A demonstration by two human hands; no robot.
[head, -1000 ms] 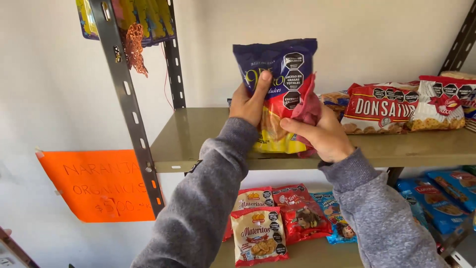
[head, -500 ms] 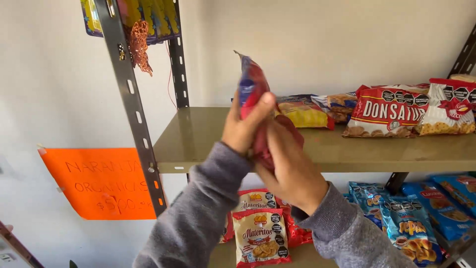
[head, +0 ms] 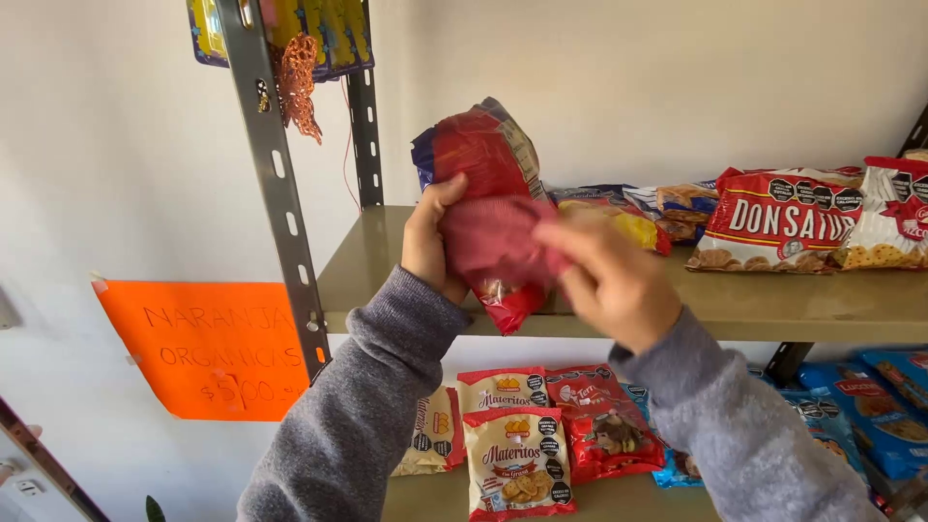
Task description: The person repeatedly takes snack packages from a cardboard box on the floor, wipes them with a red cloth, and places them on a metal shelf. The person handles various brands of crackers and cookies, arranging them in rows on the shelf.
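Snack bag (head: 488, 155) upright, long axis vertical | left hand (head: 427, 240) gripping | right hand (head: 607, 280) wiping

The snack bag (head: 488, 155) is red with a dark blue edge, and the cloth (head: 498, 242) against it is dull pinkish red. Both sleeves (head: 358, 416) are heathered grey, the shelf (head: 773, 304) is olive-beige, and the paper sign (head: 208, 353) is bright orange. Below, small biscuit packs (head: 517, 464) show cream and red, beside blue packets (head: 884, 411).

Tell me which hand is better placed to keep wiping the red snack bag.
Right hand: it presses the red cloth on the red snack bag, while the left hand grips that bag.
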